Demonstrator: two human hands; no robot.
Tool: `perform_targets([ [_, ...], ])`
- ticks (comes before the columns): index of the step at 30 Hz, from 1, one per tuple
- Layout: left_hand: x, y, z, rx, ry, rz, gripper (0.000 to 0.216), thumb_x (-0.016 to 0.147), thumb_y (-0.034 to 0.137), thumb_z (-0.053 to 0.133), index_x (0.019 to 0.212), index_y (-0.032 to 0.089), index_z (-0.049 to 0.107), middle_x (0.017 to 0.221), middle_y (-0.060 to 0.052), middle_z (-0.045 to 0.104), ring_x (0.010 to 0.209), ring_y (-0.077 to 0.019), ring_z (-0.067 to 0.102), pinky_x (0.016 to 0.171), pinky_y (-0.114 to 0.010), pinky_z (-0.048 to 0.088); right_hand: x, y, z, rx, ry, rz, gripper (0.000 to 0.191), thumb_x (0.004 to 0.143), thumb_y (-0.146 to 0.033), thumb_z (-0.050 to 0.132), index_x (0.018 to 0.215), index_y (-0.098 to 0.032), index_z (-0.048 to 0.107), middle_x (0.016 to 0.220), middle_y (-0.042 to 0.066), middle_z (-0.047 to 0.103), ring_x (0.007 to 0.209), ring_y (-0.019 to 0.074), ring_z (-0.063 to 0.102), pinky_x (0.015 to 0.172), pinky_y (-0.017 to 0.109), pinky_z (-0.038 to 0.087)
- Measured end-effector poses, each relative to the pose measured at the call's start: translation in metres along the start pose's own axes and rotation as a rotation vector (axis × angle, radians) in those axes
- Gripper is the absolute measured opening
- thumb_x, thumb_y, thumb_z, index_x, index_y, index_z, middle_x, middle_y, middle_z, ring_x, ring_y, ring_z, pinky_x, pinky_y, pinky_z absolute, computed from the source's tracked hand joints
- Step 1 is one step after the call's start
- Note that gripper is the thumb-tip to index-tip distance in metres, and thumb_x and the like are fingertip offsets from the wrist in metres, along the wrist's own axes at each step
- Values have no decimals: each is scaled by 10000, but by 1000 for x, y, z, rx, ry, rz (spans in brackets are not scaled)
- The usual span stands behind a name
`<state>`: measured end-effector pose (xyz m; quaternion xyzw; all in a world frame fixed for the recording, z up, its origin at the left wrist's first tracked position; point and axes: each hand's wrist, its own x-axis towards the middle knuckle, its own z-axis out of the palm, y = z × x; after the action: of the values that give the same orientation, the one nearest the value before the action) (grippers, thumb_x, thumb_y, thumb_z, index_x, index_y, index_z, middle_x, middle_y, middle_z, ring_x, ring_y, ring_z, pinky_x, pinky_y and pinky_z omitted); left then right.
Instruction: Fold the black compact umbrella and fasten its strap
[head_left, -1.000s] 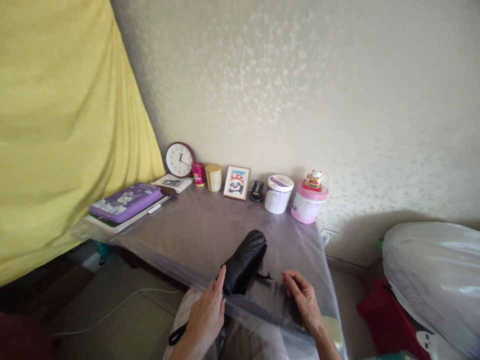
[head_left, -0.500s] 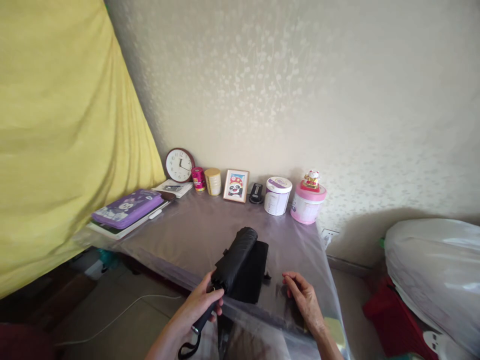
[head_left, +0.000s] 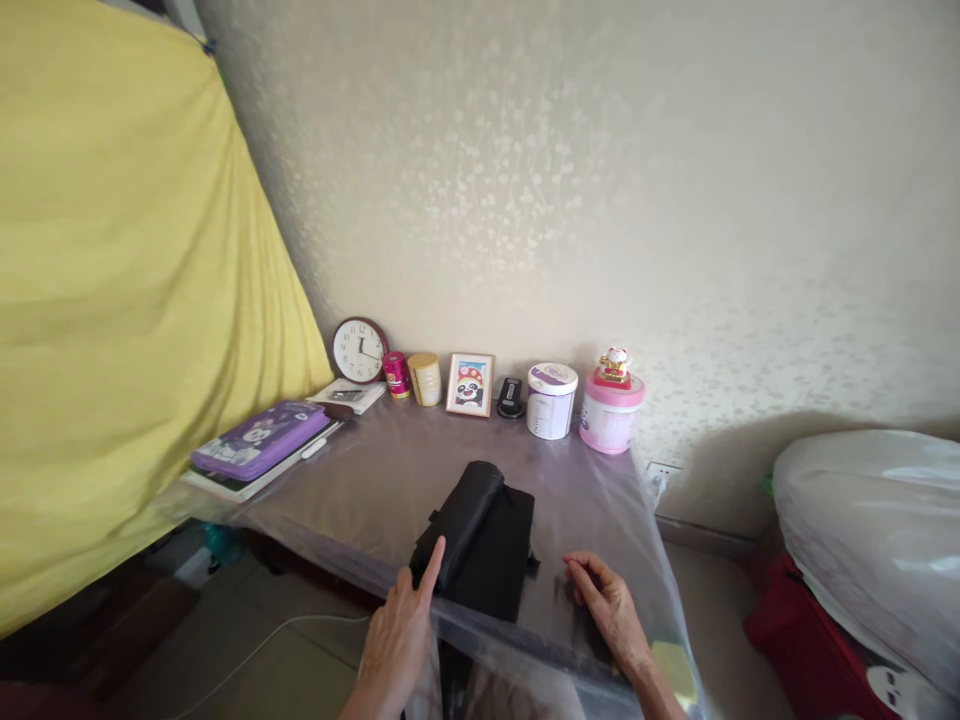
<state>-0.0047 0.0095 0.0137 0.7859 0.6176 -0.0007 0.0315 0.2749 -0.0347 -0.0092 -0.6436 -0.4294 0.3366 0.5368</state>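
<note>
A folded black umbrella [head_left: 465, 515] lies slanted on the near part of the table, beside a flat black piece of fabric [head_left: 499, 560] that partly shows under it. My left hand [head_left: 397, 630] is closed around its near end, the back of the hand upward and the index finger stretched along the umbrella. The handle is mostly hidden under that hand. To the right of the fabric, my right hand [head_left: 607, 605] rests at the table's near right. Its fingers are curled, with thumb and index tips close together, and I see nothing between them.
Along the wall stand a clock [head_left: 360, 350], a pink can [head_left: 397, 375], a yellow-lidded jar [head_left: 425, 380], a panda picture frame [head_left: 470, 385], a white tub [head_left: 552, 402] and a pink tub [head_left: 611, 415] with a cat figurine [head_left: 614, 367]. A purple case [head_left: 259, 440] lies left. Clear plastic covers the table [head_left: 337, 490].
My left hand has turned over, from gripping the handle with the thumb on top to back upward with the index finger extended. The umbrella has shifted slightly; my right hand has stayed put.
</note>
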Motion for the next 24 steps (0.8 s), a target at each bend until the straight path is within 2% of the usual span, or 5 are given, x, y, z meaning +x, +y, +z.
perform_targets([
  [6, 16, -18, -30, -848, -162, -84, 646, 795, 196, 496, 1394, 261, 264, 779, 18, 607, 593, -121, 578, 555, -220, 421, 2, 6, 2, 6, -28, -9, 451, 723, -628, 572, 827, -197, 655, 628, -4, 568, 535, 143, 468, 511, 239, 383],
  [10, 11, -17, -38, -1332, -336, -77, 419, 776, 488, 542, 1087, 217, 471, 577, 101, 455, 386, -72, 394, 406, -195, 341, 1, 8, 2, 25, -47, -51, 439, 753, -621, 548, 796, -195, 644, 666, 5, 590, 571, 151, 490, 535, 240, 398],
  [13, 8, -13, -45, -1138, -241, 5, 388, 768, 502, 545, 1011, 203, 503, 574, 84, 481, 403, -90, 431, 437, -216, 371, 0, 7, 1, 26, -60, -114, 439, 776, -611, 529, 801, -191, 656, 698, 21, 618, 617, 170, 527, 567, 248, 420],
  [17, 6, -6, -60, -487, 126, 14, 493, 754, 251, 553, 1237, 204, 465, 735, -16, 638, 718, -193, 636, 651, -263, 424, -2, 3, -1, 26, 0, -150, 447, 731, -628, 559, 751, -198, 680, 666, 35, 633, 607, 191, 545, 534, 259, 435],
  [24, 3, 8, -63, -985, -19, -35, 558, 714, 399, 573, 1200, 170, 427, 499, 110, 490, 326, -97, 415, 369, -209, 316, -5, -4, -4, 81, -9, -221, 378, 640, -586, 623, 683, -214, 675, 695, 62, 668, 675, 243, 578, 594, 306, 471],
])
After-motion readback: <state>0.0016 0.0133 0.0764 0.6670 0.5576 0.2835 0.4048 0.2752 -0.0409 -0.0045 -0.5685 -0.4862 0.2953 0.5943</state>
